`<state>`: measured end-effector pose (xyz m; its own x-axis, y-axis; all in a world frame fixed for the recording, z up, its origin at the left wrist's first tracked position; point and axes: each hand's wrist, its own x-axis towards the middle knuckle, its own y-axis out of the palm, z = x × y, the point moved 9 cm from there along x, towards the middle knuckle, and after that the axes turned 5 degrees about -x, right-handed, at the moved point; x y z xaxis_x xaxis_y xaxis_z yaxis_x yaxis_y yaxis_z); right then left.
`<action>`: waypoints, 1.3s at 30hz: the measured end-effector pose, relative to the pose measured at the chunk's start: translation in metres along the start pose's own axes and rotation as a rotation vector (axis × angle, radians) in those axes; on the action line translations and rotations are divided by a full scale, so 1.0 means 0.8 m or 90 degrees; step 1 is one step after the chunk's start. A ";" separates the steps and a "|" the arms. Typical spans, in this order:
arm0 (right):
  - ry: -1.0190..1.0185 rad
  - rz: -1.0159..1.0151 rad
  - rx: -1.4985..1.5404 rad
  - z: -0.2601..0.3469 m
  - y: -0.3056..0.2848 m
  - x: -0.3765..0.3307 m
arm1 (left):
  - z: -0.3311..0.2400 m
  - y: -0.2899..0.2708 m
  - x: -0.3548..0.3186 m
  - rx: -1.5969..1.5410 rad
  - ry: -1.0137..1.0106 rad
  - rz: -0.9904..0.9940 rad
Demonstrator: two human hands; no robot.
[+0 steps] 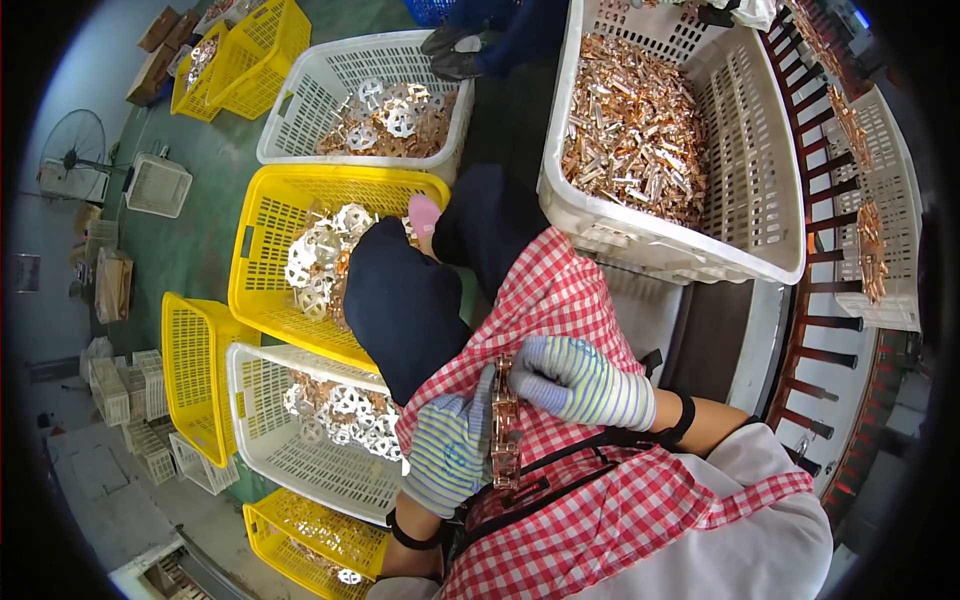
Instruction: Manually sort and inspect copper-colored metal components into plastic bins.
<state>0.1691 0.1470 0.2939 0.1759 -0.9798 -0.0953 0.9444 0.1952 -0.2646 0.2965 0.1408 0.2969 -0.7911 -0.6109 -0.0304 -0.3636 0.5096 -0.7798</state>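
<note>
A short row of shiny copper-coloured metal pieces (506, 435) stands upright over my checked apron, between my two gloved hands. My left hand (446, 458), in a striped knit glove, is closed along the row's left side. At its upper end, my right hand (585, 382) pinches the row with bent fingers; the fingertips are partly hidden. Beyond my lap, a big white crate (690, 240) holds a heap of loose small copper-coloured pieces (635, 130). Left of my legs, a yellow crate (262, 225) holds round silvery, openwork metal parts (315, 265).
More crates with metal parts line the left: a white crate (245, 420), a far white crate (300, 95) and a low yellow crate (270, 520). An orange rack with dark-tipped pegs (830, 320) borders the right. Another person's shoe (455, 65) is by the far crate.
</note>
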 end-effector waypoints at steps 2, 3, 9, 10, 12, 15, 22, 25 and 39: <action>0.008 -0.041 0.054 0.001 -0.007 -0.001 | 0.004 0.009 -0.006 -0.005 0.010 0.034; 0.016 -0.082 0.107 0.000 -0.013 -0.003 | 0.004 0.016 -0.009 -0.010 0.019 0.069; -0.105 -0.068 -0.061 0.037 -0.026 -0.001 | 0.020 0.046 -0.020 -0.144 -0.079 0.169; -0.159 -0.020 -0.130 0.049 -0.020 -0.002 | 0.020 0.048 -0.021 -0.144 -0.079 0.169; -0.162 -0.012 -0.176 0.053 -0.004 0.004 | 0.007 0.030 -0.018 0.017 0.016 0.056; -0.161 -0.016 -0.135 0.041 0.006 0.003 | 0.013 0.040 -0.021 -0.032 0.022 0.074; -0.027 -0.020 -0.194 0.016 -0.034 -0.018 | 0.075 0.064 -0.047 -0.333 -0.031 0.017; 0.003 0.014 -0.051 -0.001 -0.019 -0.013 | 0.051 0.057 -0.042 -0.225 0.031 0.041; -0.109 0.105 -0.222 0.029 0.026 0.013 | 0.052 0.070 -0.036 -0.094 -0.011 0.039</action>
<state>0.1973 0.1402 0.3099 0.3882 -0.9215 -0.0101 0.7545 0.3242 -0.5706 0.3194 0.1619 0.2286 -0.8059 -0.5857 -0.0861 -0.3846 0.6285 -0.6761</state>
